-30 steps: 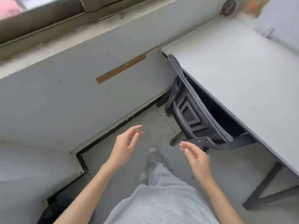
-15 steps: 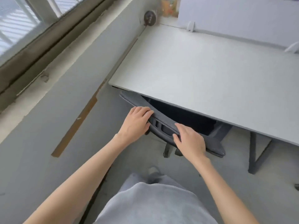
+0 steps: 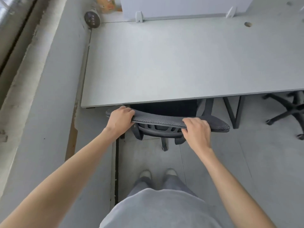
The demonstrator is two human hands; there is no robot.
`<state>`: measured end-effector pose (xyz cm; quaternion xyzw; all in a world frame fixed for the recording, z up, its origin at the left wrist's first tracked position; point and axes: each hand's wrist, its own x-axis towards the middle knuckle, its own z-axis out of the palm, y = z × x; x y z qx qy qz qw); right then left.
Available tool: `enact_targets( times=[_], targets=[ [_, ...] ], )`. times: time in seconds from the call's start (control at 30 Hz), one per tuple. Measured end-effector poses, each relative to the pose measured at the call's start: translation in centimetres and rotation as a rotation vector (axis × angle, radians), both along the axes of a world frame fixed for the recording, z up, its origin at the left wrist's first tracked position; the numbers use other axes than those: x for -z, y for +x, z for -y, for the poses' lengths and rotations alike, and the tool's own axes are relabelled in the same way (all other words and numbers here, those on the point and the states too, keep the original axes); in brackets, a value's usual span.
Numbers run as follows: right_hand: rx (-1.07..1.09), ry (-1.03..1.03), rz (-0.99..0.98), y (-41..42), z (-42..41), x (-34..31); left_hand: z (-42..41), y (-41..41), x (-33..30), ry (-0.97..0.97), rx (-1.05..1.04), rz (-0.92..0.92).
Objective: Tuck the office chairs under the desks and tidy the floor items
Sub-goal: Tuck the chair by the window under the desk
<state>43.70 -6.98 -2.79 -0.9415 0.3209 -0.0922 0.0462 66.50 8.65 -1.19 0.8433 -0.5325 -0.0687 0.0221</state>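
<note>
Under desk (image 3: 181,63), chair (image 3: 158,120) backrest crosswise, both hands (image 3: 119,120) gripping.

Counter (image 3: 181,63): one, grey-topped.
Office chairs: two; one mesh-backed chair (image 3: 158,120) at the counter's front edge, and one wheeled chair base (image 3: 289,109) at far right, its seat hidden.
Hands: two, left hand (image 3: 119,120) and right hand (image 3: 196,130), both on the mesh back.
Shoes (image 3: 145,174): two.
Divider brackets (image 3: 139,16): two.
Cable holes (image 3: 248,24): one.
Round dark discs (image 3: 92,19): one.
</note>
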Motion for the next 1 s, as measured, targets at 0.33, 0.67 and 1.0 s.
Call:
enact_targets(
  times=[0.33, 0.67, 1.0],
  targets=[
    [-0.178, -0.052, 0.072, -4.1, 6.4, 0.3, 2.0, -4.1, -0.1, 0.064, -0.029, 0.038],
    [-0.106, -0.048, 0.038, -3.9, 9.4, 0.6, 3.2, -6.0, 0.5, -0.002, -0.074, 0.013],
    [-0.077, -0.049, -0.111, -5.7, 12.1, -0.1, 5.5, -7.5, -0.2, -0.039, 0.02, -0.085]
  ],
)
